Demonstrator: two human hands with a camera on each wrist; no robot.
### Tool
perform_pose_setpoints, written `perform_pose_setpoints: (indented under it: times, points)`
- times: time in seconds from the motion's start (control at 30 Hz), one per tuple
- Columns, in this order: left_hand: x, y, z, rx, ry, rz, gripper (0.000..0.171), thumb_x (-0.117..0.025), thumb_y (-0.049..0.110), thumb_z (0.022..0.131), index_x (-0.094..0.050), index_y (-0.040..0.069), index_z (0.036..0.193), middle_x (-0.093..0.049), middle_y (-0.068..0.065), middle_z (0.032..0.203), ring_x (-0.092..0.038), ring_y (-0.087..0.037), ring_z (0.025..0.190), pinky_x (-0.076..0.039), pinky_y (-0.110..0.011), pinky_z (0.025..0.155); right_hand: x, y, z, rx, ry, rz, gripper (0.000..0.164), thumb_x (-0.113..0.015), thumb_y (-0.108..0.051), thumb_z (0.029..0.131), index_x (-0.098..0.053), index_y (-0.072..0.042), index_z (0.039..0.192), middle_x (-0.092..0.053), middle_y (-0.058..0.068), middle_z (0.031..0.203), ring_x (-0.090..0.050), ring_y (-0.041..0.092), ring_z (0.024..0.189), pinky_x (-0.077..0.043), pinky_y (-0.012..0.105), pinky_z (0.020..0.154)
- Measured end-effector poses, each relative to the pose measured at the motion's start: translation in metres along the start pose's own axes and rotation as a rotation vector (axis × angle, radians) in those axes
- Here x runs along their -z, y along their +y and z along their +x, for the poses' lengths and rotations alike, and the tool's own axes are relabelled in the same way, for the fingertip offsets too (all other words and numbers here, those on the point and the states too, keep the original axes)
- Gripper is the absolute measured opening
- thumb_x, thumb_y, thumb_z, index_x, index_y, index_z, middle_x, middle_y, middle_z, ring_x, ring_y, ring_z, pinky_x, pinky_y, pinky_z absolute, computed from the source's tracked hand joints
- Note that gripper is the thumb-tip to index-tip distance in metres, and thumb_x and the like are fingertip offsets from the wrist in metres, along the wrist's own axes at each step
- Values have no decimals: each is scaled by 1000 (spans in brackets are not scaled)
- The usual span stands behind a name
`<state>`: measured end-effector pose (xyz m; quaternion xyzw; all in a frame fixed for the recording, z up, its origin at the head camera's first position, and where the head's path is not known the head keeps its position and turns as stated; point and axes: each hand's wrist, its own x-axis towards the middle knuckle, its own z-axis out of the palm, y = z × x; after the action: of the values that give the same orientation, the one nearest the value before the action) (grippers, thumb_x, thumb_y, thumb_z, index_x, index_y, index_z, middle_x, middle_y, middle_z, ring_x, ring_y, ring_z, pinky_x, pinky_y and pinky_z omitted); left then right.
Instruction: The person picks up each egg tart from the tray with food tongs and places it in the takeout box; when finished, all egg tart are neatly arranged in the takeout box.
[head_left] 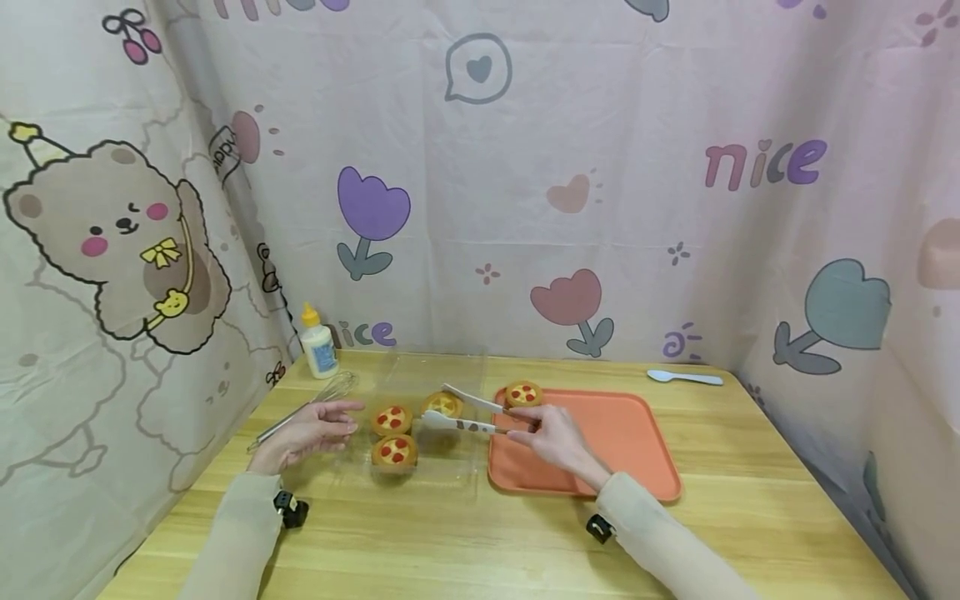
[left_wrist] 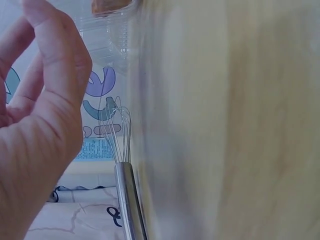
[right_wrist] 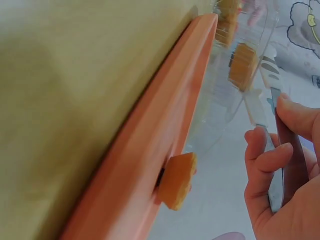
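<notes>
Wooden table (head_left: 465,550), orange tray (head_left: 600,450), clear container (head_left: 431,372) beside it. Left hand (head_left: 311,429) is empty, fingers loosely bent; right hand (head_left: 555,435) pinches spread tongs (head_left: 472,427) at the container's rightmost mini pizza (head_left: 444,406). Pickup step, I'd guess, so next needs a gentle squeeze.

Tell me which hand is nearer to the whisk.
The left. The left hand is right beside the whisk, apparently not holding it. The right hand is farther off, across the clear box and over the tray, holding tongs.
</notes>
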<state>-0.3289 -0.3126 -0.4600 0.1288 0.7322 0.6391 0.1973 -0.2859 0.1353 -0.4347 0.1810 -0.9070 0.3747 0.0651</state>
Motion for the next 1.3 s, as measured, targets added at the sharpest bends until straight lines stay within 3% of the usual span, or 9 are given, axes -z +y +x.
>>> perform_pose_setpoints:
  times: [0.1,0.2,0.4,0.6,0.73,0.87,0.97,1.07,1.3]
  points:
    - [0,-1,2,0,5,1,61,-62,10,96,-33,-6,148,-63,-4,103,-66,-14,88,-60,-29,78,2,-4,4,33,-6,-53,41,-78,-25,84,-70,-17,123,-75,5,92,-44,6,48,-34,21,39]
    - [0,-1,2,-1,3,-1,60,-61,9,96,-33,-5,148,-63,-3,103,-66,-13,88,-60,-29,77,4,-9,8,51,-22,-88,40,-77,-27,85,-70,-19,123,-75,3,98,-43,5,46,-31,20,40]
    - [-1,1,1,-4,-9,-19,57,-60,7,96,-36,-5,147,-65,-6,103,-66,-13,87,-60,-28,77,3,-13,14,47,-64,-129,39,-76,-30,86,-70,-20,123,-73,0,91,-44,5,49,-36,22,45]
    - [0,1,1,-1,-7,-19,57,-60,7,97,-35,-5,147,-65,-5,103,-66,-12,87,-60,-28,77,5,-20,21,111,-73,-243,37,-76,-31,86,-72,-20,121,-58,-1,66,-33,6,48,-26,23,48]
    - [0,1,2,1,-7,-18,59,-60,8,97,-34,-5,147,-64,-4,103,-66,-12,87,-60,-28,78,5,-26,24,125,-90,-288,36,-76,-32,86,-72,-21,120,-56,-4,64,-36,5,51,-27,23,47]
    - [0,0,3,0,-5,-19,59,-61,9,96,-35,-4,147,-65,-4,102,-66,-12,87,-60,-28,77,2,-28,26,128,-113,-282,37,-76,-30,85,-72,-18,120,-72,-2,87,-51,1,61,-37,22,50]
    - [0,-1,4,3,-7,-22,60,-61,8,96,-33,-5,148,-66,-4,103,-66,-12,87,-60,-28,78,1,-29,27,127,-126,-275,38,-76,-30,85,-72,-17,120,-74,0,93,-52,2,60,-36,22,47]
    - [1,-2,4,5,-12,-24,61,-61,8,96,-32,-5,148,-68,-5,104,-66,-12,86,-60,-28,78,1,-29,28,130,-132,-279,39,-76,-31,85,-72,-17,121,-71,-2,85,-46,4,54,-30,22,43]
    - [0,-1,2,9,-7,-19,62,-61,8,96,-32,-5,149,-66,-7,104,-66,-13,87,-60,-28,77,10,-28,28,150,-128,-292,44,-78,-34,83,-70,-18,123,-50,-1,65,-34,7,55,-24,23,50]
